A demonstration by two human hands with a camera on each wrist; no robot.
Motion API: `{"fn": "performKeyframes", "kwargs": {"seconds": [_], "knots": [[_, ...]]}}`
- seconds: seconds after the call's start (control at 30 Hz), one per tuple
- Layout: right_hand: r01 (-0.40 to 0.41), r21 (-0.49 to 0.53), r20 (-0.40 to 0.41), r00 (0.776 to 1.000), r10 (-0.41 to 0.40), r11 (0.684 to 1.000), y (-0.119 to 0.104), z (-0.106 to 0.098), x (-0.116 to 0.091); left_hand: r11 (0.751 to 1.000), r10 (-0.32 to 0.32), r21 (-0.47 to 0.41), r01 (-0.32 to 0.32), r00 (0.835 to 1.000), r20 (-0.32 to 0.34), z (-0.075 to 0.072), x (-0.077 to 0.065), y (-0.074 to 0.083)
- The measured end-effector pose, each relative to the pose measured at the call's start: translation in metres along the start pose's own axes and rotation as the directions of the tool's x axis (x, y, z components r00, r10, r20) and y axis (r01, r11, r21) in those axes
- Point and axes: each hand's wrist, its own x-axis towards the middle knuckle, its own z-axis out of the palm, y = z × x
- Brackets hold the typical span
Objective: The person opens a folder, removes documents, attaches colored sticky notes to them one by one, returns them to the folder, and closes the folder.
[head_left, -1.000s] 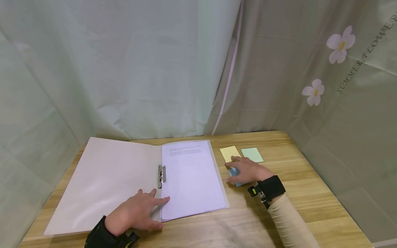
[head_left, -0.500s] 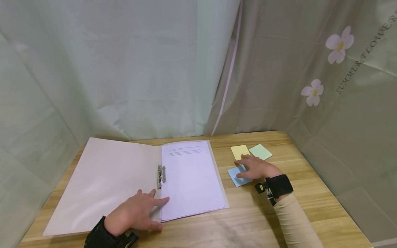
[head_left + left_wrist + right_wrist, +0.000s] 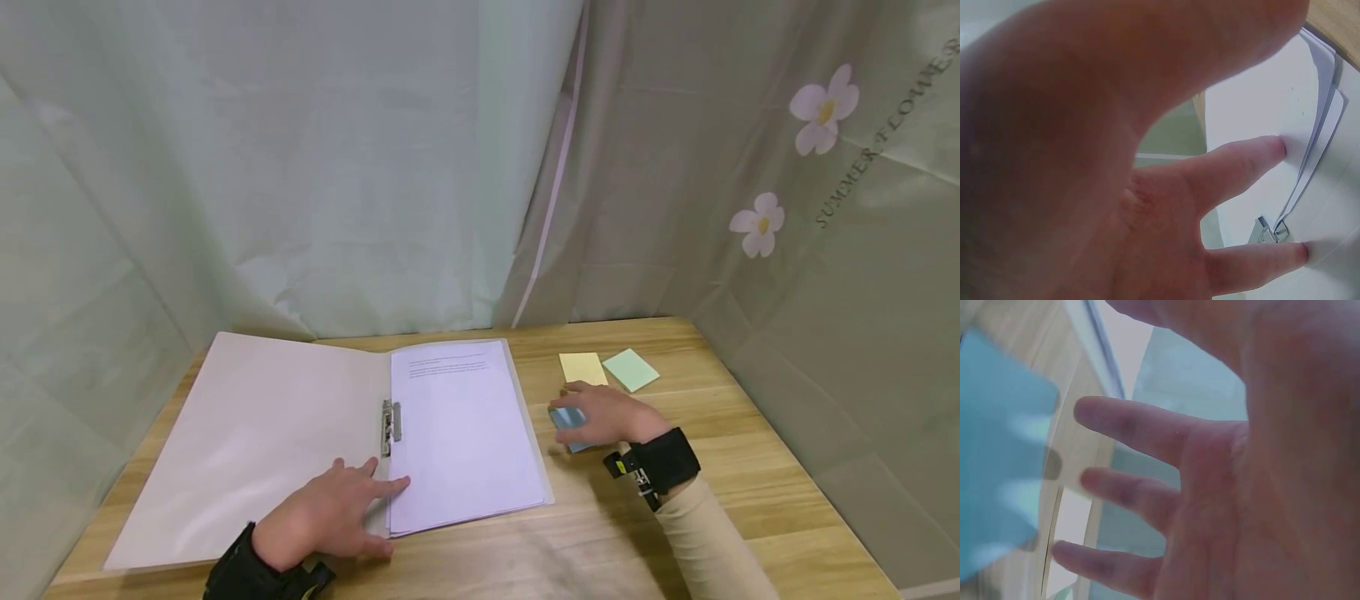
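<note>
An open folder lies on the table with white printed sheets on its right side, beside a metal clip. My left hand is spread across the fold, its index fingertip on the sheets' left edge and another finger on the folder in the left wrist view. My right hand hovers over a blue sticky note pad, partly covering it. Its fingers are extended and apart from the pad in the right wrist view. A yellow pad and a green pad lie just beyond.
The wooden table runs back to a pale curtain. Another curtain with flowers closes off the right side. Black straps with cameras sit on both wrists.
The yellow and green pads have shifted right, and the green one has turned. My right hand went right, then came back left over the blue pad. The left hand has stayed put.
</note>
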Motion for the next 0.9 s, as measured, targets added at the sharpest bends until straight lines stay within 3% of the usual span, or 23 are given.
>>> {"fn": "performKeyframes", "kwargs": {"seconds": [0.13,0.33,0.53,0.73,0.9], "knots": [[0.013,-0.011,-0.009,1.0,-0.014,1.0,-0.013,0.0,-0.002,1.0,-0.008,0.004,0.008,1.0,-0.008,0.011,0.008,-0.012],[0.007,0.001,-0.008,1.0,-0.007,1.0,-0.016,0.002,-0.002,1.0,-0.008,-0.018,0.008,1.0,0.015,-0.01,-0.007,0.011],[-0.009,-0.009,0.0,1.0,0.009,1.0,-0.015,0.002,-0.001,1.0,-0.014,-0.027,0.015,1.0,0.02,-0.014,-0.01,0.015],[-0.08,0.038,0.027,0.996,0.079,0.996,0.001,-0.006,-0.006,1.0,-0.015,-0.028,0.015,1.0,0.011,-0.02,-0.014,0.022],[-0.136,0.009,0.018,0.991,0.136,0.991,0.023,-0.01,-0.011,1.0,-0.015,-0.026,0.016,1.0,0.014,-0.025,-0.018,0.027]]}}
